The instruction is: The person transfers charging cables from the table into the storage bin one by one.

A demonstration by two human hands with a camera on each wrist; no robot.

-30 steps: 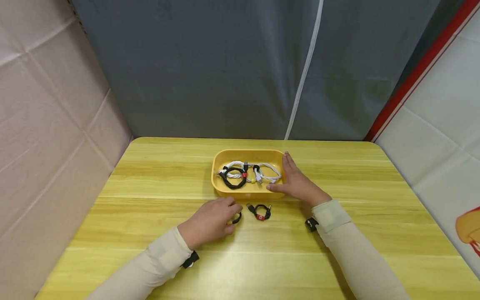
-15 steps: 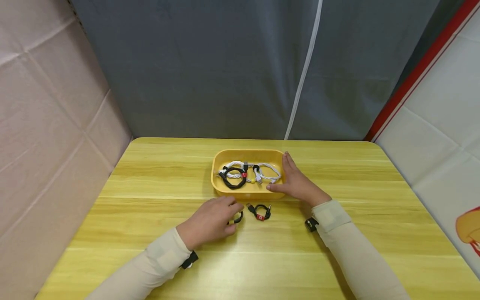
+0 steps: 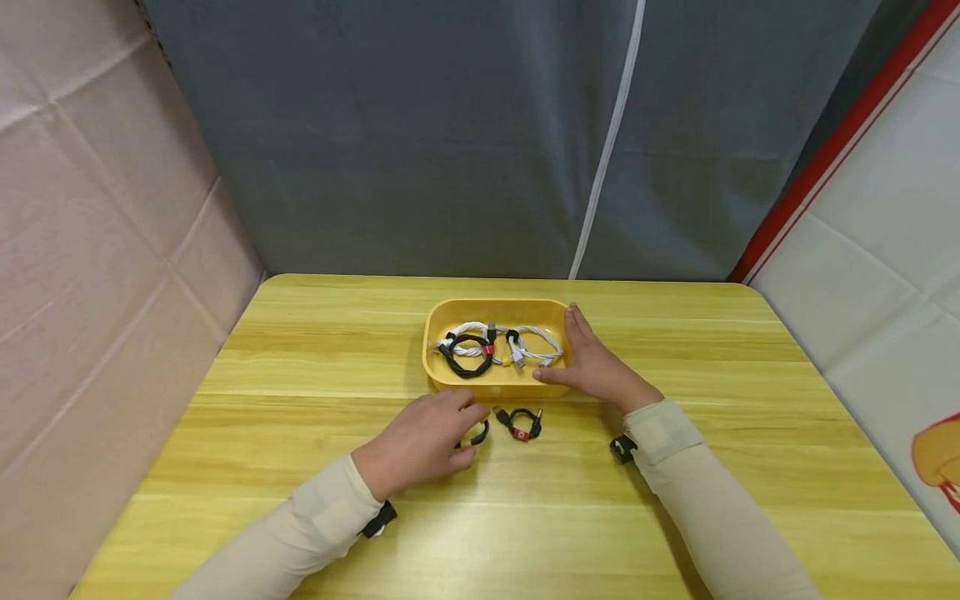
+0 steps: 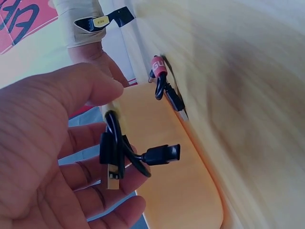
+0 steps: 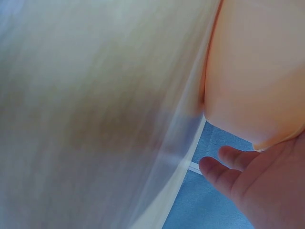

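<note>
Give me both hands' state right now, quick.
Left hand: pinches a small coiled black cable.
Right hand: open, straight fingers resting against the right end of the yellow tray.

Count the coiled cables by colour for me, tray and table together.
Black cables: 3 - one in the yellow tray at, one with a red tie on the table, one pinched in the left hand.
White cables: 2 - both in the tray.
Total: 5.
</note>
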